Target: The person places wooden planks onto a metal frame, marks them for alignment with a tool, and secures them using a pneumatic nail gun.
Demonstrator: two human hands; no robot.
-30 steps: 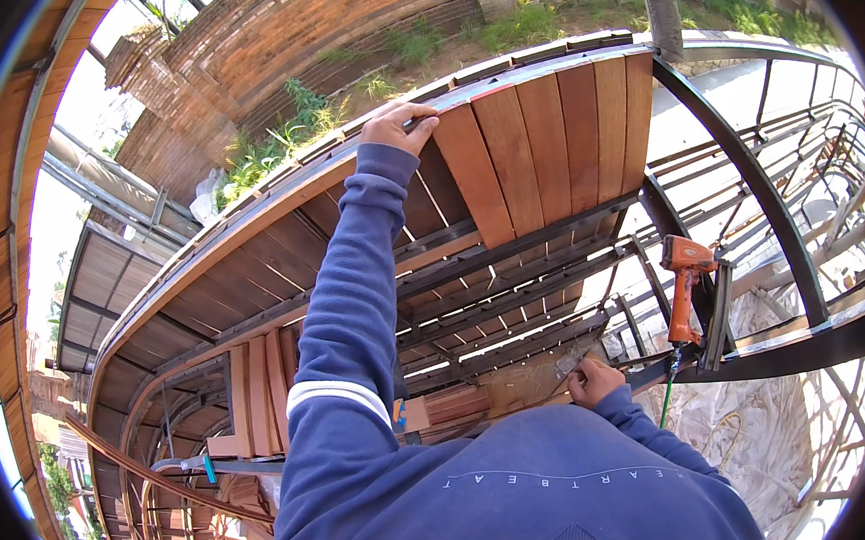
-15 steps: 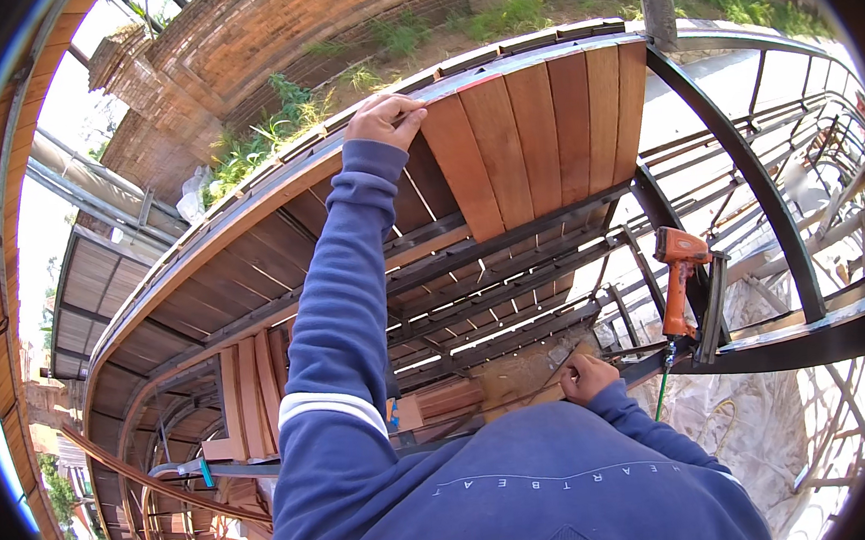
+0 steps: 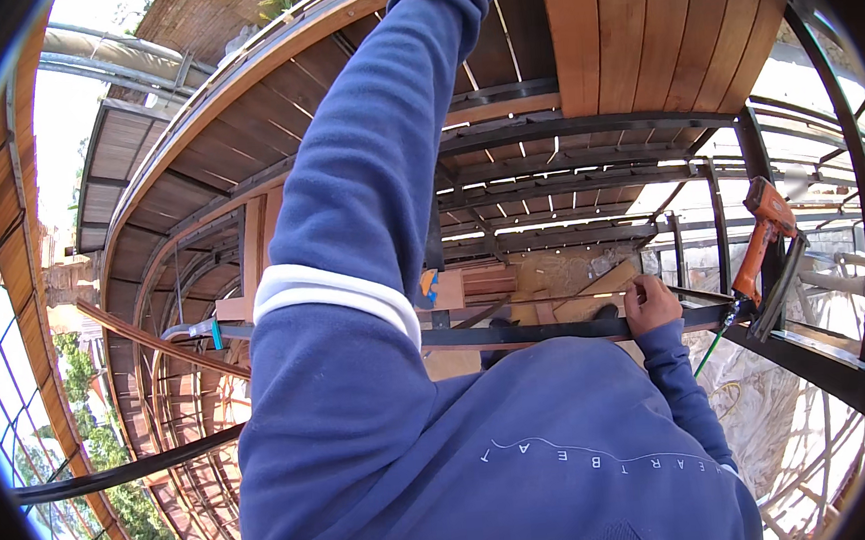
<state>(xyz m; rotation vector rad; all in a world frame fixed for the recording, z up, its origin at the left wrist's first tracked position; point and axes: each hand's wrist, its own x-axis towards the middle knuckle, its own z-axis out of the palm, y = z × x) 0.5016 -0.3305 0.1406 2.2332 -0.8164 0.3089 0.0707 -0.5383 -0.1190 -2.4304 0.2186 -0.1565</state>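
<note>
My left arm in a blue sleeve stretches up and across the curved frame, and its hand passes beyond the top edge, out of sight. Next to that cuff lies a row of reddish-brown wooden planks, set side by side. My right hand is closed, fingers curled, beside the dark metal bar in front of my body. What it grips, if anything, is hidden. To its right an orange nail gun with a green air hose rests against a metal post, touched by neither hand.
Dark metal rails and posts cross the space ahead. Cut wood pieces lie below, near my shoes. A curved wooden rim sweeps along the left. Pale sheeting hangs below right, and a thin wooden strip sticks out left.
The view has shifted, so planks and nail gun sit farther right. My left hand has gone from the plank edge to beyond the top edge. My right hand stays curled near the bar.
</note>
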